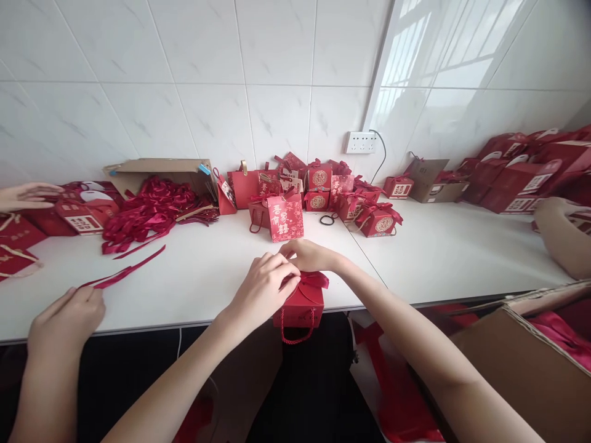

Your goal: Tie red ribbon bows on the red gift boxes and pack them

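A small red gift box (299, 307) with a cord handle sits at the front edge of the white table (198, 271). A dark red ribbon (314, 280) lies across its top. My left hand (264, 286) is closed, its fingers pinching the ribbon on the left of the box top. My right hand (308, 255) is closed too and pinches the same ribbon from behind. The two hands touch each other over the box.
Another person's hand (69, 320) holds a loose ribbon (124, 271) at the lower left. More hands show at the far left (28, 194) and far right (561, 237). A ribbon heap (152, 209), finished boxes (323, 191), a red bag (286, 218) and cardboard cartons (526, 363) surround me.
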`<state>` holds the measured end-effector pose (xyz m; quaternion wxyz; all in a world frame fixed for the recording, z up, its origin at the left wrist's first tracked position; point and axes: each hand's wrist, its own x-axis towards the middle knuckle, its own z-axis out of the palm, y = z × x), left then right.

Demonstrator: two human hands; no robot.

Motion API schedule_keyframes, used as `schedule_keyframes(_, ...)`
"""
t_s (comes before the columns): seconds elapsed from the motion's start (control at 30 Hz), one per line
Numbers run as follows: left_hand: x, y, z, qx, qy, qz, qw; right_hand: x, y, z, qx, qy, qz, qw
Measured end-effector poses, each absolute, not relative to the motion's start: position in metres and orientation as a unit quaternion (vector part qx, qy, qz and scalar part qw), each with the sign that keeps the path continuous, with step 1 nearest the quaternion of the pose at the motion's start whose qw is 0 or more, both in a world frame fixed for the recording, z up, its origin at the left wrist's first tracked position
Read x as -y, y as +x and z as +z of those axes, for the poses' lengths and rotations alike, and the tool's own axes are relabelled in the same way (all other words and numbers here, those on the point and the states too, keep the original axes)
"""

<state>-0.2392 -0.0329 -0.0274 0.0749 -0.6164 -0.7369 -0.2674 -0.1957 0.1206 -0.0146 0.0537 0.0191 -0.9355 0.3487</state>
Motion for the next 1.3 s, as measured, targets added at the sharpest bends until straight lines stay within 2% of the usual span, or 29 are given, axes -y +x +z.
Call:
schedule_keyframes(0.13, 0.035, -0.240, -0.032, 0.744, -0.615, -0.237, 0.108, -0.122, -0.201, -0.015, 0.925, 0.028, 0.379, 0.012)
schedule_keyframes(0.33, 0.034, -0.239, -0.035, 0.737, -0.625, -0.235, 0.104, -0.121, -0.203, -0.018, 0.904, 0.017, 0.428, 0.004)
schedule_keyframes(0.57, 0.033, -0.240, -0.034, 0.730, -0.623, -0.269, 0.082, -0.117, -0.201, -0.026, 0.889, -0.012, 0.449, 0.086)
schedule_keyframes(0.87, 0.032, -0.238, -0.031, 0.754, -0.596, -0.275, 0.030, -0.130, -0.174, -0.019, 0.853, -0.143, 0.474, 0.166)
schedule_keyframes(0.93, 0.031, -0.237, -0.031, 0.754, -0.591, -0.286, 0.015, -0.140, -0.152, -0.024, 0.862, -0.193, 0.449, 0.133)
schedule_keyframes(1.0, 0.031, -0.237, -0.031, 0.750, -0.588, -0.302, 0.001, -0.147, -0.132, -0.033, 0.862, -0.222, 0.451, 0.057)
schedule_keyframes(1.1, 0.030, -0.237, -0.030, 0.744, -0.584, -0.326, -0.013, -0.149, -0.110, -0.048, 0.823, -0.191, 0.535, -0.012)
schedule_keyframes(1.2, 0.030, -0.238, -0.031, 0.743, -0.578, -0.335, -0.026, -0.146, -0.104, -0.051, 0.794, -0.163, 0.585, 0.020)
schedule_keyframes(1.3, 0.030, -0.239, -0.031, 0.743, -0.578, -0.335, -0.035, -0.147, -0.109, -0.042, 0.807, -0.165, 0.560, 0.085)
